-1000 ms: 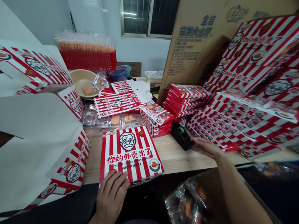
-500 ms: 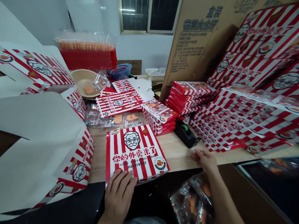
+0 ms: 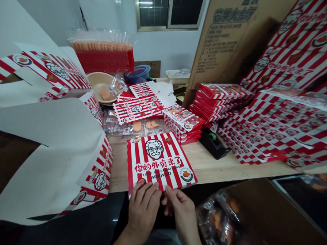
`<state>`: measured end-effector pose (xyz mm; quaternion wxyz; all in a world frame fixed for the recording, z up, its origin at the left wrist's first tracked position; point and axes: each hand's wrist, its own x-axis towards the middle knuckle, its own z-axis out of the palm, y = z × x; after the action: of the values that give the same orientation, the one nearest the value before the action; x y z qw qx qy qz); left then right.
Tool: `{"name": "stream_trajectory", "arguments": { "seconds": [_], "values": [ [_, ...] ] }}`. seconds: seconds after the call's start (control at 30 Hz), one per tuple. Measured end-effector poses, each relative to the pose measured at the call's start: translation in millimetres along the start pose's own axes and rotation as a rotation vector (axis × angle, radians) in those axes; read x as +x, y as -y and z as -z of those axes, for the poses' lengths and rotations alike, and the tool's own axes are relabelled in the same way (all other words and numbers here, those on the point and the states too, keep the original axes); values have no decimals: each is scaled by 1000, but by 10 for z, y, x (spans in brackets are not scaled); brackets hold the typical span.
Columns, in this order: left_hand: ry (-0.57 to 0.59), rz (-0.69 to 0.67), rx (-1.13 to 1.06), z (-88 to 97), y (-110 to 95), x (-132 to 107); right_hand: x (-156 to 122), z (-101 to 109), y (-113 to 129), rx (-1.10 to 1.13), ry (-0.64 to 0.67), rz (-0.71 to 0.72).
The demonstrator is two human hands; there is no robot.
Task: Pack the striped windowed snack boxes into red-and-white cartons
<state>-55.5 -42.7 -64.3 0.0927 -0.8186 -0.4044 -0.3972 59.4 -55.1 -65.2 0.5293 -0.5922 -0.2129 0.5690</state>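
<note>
One striped takeaway box (image 3: 161, 161) lying flat at the edge of the wooden table (image 3: 209, 167), your left hand (image 3: 142, 215) and right hand (image 3: 182, 216) gripping its near edge with narrowed fingers, stacked boxes (image 3: 273, 127) to your right.

takeaway box (image 3: 161, 159) edge under fingers (image 3: 145, 196), bag (image 3: 219, 220) blurred

tape dispenser (image 3: 212, 143) | beige bowl (image 3: 97, 85) | blue tubs (image 3: 137, 74) | cardboard carton (image 3: 224, 35) | window (image 3: 171, 10)

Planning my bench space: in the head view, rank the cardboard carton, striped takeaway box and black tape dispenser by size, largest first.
Cardboard carton, striped takeaway box, black tape dispenser; the carton runs out of frame.
</note>
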Motion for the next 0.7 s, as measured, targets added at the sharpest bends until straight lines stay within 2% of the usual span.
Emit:
{"name": "stream_trajectory", "arguments": {
  "seconds": [0.17,0.3,0.4,0.5,0.6,0.63,0.7],
  "values": [
    [71,-2,64,20,-25,48,31,74,-149,-185,-70,172],
    [61,-23,93,-5,-19,28,159,173,-419,-254,-35,153],
    [54,-27,88,-12,-43,16,250,235,-518,-253,28,153],
    [84,-6,67,52,-62,41,279,369,-410,-268,167,132],
    [128,115,53,162,47,54,316,696,-137,-334,290,75],
    [134,188,49,192,125,39,349,841,-32,-355,262,82],
    [132,383,-5,215,324,-29,454,1128,161,-361,87,150]
  ]
}}
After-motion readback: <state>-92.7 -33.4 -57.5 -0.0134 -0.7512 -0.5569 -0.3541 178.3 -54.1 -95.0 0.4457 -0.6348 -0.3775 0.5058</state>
